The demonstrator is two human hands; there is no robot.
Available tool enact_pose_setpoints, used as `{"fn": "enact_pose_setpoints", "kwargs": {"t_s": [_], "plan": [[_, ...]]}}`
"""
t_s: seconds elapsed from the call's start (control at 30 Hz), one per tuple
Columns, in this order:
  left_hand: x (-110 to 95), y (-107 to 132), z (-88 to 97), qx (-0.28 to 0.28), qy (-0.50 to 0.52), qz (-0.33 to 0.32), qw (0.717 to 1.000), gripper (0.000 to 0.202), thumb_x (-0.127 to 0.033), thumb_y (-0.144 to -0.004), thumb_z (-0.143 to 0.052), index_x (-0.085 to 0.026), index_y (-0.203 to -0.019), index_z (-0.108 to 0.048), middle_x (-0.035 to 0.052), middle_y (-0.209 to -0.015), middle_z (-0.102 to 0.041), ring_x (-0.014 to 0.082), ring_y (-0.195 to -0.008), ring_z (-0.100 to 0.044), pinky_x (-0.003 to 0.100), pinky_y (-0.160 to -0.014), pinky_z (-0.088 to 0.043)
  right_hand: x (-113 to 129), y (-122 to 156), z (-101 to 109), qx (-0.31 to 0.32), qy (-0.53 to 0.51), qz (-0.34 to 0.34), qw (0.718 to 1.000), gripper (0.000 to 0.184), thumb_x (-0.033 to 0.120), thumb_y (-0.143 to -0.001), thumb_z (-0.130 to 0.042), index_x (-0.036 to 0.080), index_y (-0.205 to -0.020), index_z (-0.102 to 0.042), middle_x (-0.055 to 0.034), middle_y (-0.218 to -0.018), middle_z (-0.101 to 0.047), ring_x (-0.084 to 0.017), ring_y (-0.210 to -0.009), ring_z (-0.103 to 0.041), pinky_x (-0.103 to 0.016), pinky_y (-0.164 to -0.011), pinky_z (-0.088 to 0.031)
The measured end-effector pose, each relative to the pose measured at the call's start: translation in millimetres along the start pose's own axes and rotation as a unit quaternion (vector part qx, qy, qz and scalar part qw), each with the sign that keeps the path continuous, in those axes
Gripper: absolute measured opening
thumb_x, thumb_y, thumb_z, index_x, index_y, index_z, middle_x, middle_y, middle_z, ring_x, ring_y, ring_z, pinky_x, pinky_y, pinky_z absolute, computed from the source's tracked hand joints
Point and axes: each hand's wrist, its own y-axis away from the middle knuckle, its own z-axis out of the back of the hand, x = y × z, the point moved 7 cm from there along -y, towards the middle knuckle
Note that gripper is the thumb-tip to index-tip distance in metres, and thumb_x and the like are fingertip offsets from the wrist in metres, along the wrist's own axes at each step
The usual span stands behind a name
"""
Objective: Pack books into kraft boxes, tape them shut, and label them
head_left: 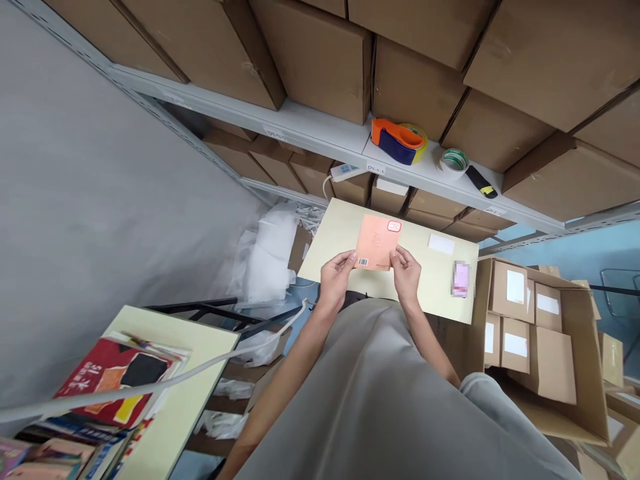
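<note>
Between both hands I hold a thin salmon-pink book (379,241), its face with a barcode at the lower left and a red-edged white sticker at the upper right turned up to me. My left hand (339,273) pinches its lower left corner. Thumb and fingers of my right hand (405,270) close on the lower right edge. Below the book is the pale yellow tabletop (320,243); whether the two touch I cannot tell. A white paper slip (441,243) and a blurred pinkish item (461,279) lie on the table to the right.
Behind the table, a grey shelf (320,120) carries cardboard boxes, an orange tape dispenser (397,140), a tape roll (454,162) and a black cutter (481,182). An open carton (590,360) of packed boxes stands right. Books (120,380) and a white cable (200,367) are left.
</note>
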Motion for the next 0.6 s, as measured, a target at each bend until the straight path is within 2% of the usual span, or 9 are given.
{"fn": "enact_pose_setpoints", "kwargs": {"t_s": [0.1,0.23,0.33,0.4,0.5,0.6], "plan": [[-20,4,2.4,-0.030,-0.056,-0.077,0.995,0.061,-0.072,-0.078,-0.097,-0.018,-0.104,-0.087,0.0117,-0.105,-0.085,0.0273,-0.101,-0.080,0.043,-0.100,-0.065,6,8,-2,-0.030,-0.001,0.015,0.999,0.073,0.068,-0.088,-0.089,0.017,-0.140,-0.081,-0.0168,-0.153,-0.079,-0.036,-0.144,-0.077,-0.060,-0.130,-0.059],[-49,21,-4.7,-0.033,-0.159,-0.207,0.965,0.041,-0.063,-0.100,-0.081,-0.023,-0.102,-0.089,0.0104,-0.107,-0.085,0.0276,-0.104,-0.080,0.044,-0.102,-0.065,8,21,-29,0.046,-0.015,-0.030,0.998,0.070,0.068,-0.085,-0.095,0.019,-0.135,-0.085,-0.0142,-0.139,-0.086,-0.037,-0.136,-0.082,-0.060,-0.124,-0.065],[-61,37,-18.6,0.010,-0.233,-0.289,0.929,0.033,-0.054,-0.109,-0.072,-0.026,-0.103,-0.090,0.0111,-0.109,-0.086,0.0287,-0.107,-0.079,0.047,-0.104,-0.064,9,29,-45,0.080,-0.041,-0.038,0.995,0.068,0.066,-0.078,-0.100,0.019,-0.125,-0.089,-0.0127,-0.133,-0.088,-0.036,-0.129,-0.085,-0.056,-0.120,-0.069],[-63,44,-27.1,0.042,-0.257,-0.314,0.913,0.032,-0.051,-0.111,-0.068,-0.028,-0.107,-0.090,0.0122,-0.112,-0.086,0.0295,-0.108,-0.079,0.049,-0.105,-0.063,11,28,-49,0.087,-0.053,-0.023,0.994,0.062,0.066,-0.079,-0.099,0.019,-0.117,-0.091,-0.0113,-0.128,-0.089,-0.034,-0.125,-0.086,-0.053,-0.120,-0.069],[-61,47,-36.1,0.072,-0.269,-0.305,0.911,0.030,-0.051,-0.111,-0.069,-0.029,-0.113,-0.090,0.0125,-0.116,-0.086,0.0310,-0.112,-0.078,0.052,-0.110,-0.061,11,21,-41,0.078,-0.046,-0.014,0.996,0.060,0.070,-0.083,-0.094,0.019,-0.114,-0.091,-0.0086,-0.119,-0.091,-0.032,-0.115,-0.087,-0.051,-0.112,-0.073],[-63,41,-33.9,0.044,-0.267,-0.295,0.916,0.035,-0.055,-0.105,-0.078,-0.027,-0.123,-0.088,0.0144,-0.126,-0.084,0.0340,-0.126,-0.075,0.055,-0.120,-0.056,7,8,-26,0.062,-0.029,-0.018,0.997,0.066,0.075,-0.085,-0.090,0.019,-0.119,-0.091,-0.0081,-0.116,-0.091,-0.029,-0.102,-0.086,-0.047,-0.094,-0.077]]}}
